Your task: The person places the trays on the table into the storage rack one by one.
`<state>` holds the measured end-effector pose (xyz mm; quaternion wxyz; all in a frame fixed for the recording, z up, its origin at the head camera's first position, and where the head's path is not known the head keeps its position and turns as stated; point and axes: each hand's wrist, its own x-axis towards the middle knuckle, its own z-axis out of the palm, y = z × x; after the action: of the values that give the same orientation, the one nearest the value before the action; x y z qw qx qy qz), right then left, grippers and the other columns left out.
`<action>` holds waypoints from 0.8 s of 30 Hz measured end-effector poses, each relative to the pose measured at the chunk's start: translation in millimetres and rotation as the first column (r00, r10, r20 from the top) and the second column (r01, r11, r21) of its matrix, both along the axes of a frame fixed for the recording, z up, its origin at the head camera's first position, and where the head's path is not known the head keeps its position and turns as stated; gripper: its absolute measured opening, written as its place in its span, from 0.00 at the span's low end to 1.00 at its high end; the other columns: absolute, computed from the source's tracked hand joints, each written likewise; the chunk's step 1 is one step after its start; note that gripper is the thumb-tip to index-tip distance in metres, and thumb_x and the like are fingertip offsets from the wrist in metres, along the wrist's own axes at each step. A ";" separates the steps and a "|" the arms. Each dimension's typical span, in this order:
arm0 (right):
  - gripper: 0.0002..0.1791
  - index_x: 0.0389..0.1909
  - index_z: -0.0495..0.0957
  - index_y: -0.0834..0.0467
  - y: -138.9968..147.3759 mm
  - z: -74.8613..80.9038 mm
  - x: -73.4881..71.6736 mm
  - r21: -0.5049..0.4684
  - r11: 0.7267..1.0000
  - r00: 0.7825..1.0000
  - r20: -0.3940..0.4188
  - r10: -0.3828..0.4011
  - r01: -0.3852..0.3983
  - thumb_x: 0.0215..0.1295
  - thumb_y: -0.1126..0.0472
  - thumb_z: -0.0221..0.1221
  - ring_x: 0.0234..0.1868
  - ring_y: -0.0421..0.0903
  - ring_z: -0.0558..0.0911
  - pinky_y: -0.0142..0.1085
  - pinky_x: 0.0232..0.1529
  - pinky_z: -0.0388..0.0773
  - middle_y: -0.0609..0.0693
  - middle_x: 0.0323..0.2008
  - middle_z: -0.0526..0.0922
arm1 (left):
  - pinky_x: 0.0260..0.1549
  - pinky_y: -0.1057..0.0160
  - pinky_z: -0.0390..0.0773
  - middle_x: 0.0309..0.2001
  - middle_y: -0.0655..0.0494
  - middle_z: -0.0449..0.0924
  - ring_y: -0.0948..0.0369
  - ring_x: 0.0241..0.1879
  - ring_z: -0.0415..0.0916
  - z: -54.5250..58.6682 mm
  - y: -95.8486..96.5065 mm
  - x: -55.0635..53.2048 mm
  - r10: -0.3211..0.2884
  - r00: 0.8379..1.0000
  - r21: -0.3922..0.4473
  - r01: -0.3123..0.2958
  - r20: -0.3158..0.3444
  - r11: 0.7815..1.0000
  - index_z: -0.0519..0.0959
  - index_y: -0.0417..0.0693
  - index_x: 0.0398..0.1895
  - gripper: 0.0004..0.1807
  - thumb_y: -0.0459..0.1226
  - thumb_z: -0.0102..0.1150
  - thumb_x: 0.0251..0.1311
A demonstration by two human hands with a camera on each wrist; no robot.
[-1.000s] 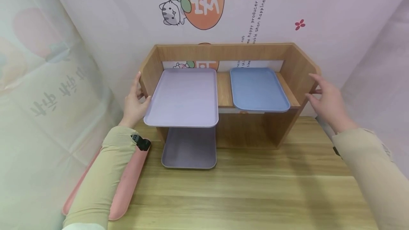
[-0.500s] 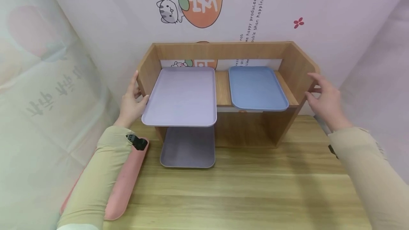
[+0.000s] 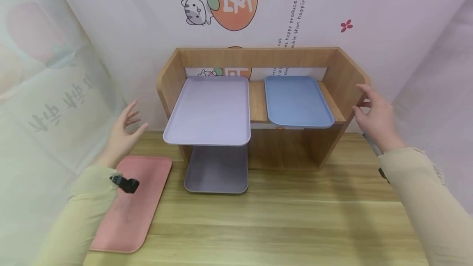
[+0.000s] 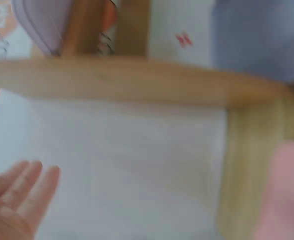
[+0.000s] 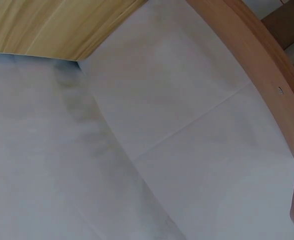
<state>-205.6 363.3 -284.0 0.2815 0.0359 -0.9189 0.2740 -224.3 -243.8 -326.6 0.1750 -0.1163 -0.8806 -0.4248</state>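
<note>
A small two-tier wooden shelf (image 3: 258, 57) stands on the table, with a lilac tray (image 3: 210, 110) and a blue tray (image 3: 298, 102) on its upper board. Below, a grey-purple tray (image 3: 218, 171) sticks out of the lower tier. My left hand (image 3: 123, 132) is in the air left of the shelf, fingers spread and holding nothing; in the left wrist view it is apart from the side panel (image 4: 137, 82). At the opposite end, my right hand (image 3: 377, 116) grips the front edge of the right side panel (image 3: 345, 81). The right wrist view shows only a sliver of this hand.
On the left of the wood-grain table (image 3: 277, 221) lies a pink tray (image 3: 134, 208), partly under my left forearm. Printed cloth (image 3: 148, 19) hangs close behind the shelf, and pale cloth also hangs at both sides.
My left hand has let go of the shelf's left side panel and moved left and slightly down, away from it. My right hand has kept its place. The trays stay put.
</note>
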 end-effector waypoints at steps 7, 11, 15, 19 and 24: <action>0.34 0.68 0.60 0.58 2.1 -0.4 2.2 -0.006 1.000 0.999 0.025 -0.020 0.020 0.59 0.74 0.53 0.47 0.72 0.76 0.07 0.22 0.56 0.73 0.55 0.71 | 0.53 0.26 0.58 0.69 0.24 0.44 0.26 0.63 0.48 -44.4 -49.3 32.6 0.023 0.987 -0.277 0.022 0.159 0.961 0.38 0.45 0.75 0.48 0.47 0.57 0.63; 0.35 0.69 0.59 0.58 1.2 0.2 2.5 0.000 1.000 0.999 0.041 -0.028 0.028 0.60 0.74 0.53 0.47 0.72 0.75 0.24 0.25 0.78 0.73 0.55 0.70 | 0.46 0.23 0.59 0.63 0.16 0.50 0.22 0.57 0.53 -87.9 -82.8 48.4 0.080 0.988 -0.432 -0.016 0.131 0.902 0.39 0.46 0.75 0.54 0.49 0.63 0.56; 0.36 0.71 0.57 0.55 -1.5 0.2 1.0 0.007 0.999 0.997 0.062 -0.046 0.045 0.60 0.73 0.53 0.47 0.71 0.75 0.48 0.28 0.82 0.73 0.55 0.70 | 0.44 0.21 0.58 0.58 0.12 0.51 0.19 0.54 0.53 -129.3 -109.5 63.5 0.188 0.962 -0.507 -0.063 0.199 0.860 0.43 0.40 0.73 0.56 0.51 0.67 0.50; 0.36 0.70 0.57 0.54 -3.0 -1.0 -0.7 -0.002 0.998 0.997 0.045 -0.059 0.059 0.60 0.73 0.52 0.48 0.70 0.75 0.19 0.23 0.70 0.72 0.55 0.70 | 0.46 0.20 0.55 0.55 0.09 0.46 0.17 0.53 0.48 -158.6 -120.0 76.6 0.265 0.906 -0.560 -0.038 0.331 0.828 0.46 0.37 0.71 0.58 0.58 0.66 0.47; 0.36 0.69 0.59 0.55 -3.2 -2.8 -1.9 -0.004 0.999 0.998 0.014 -0.053 0.053 0.59 0.74 0.53 0.47 0.69 0.76 0.12 0.22 0.56 0.71 0.52 0.72 | 0.46 0.20 0.53 0.59 0.13 0.40 0.19 0.54 0.44 -184.1 -119.2 93.8 0.299 0.862 -0.572 -0.013 0.409 0.820 0.48 0.44 0.72 0.60 0.65 0.64 0.42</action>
<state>-207.5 360.0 -286.8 0.2824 0.0089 -0.9209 0.2684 -130.6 -363.0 -510.8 -0.0553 0.0226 -0.9866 -0.1517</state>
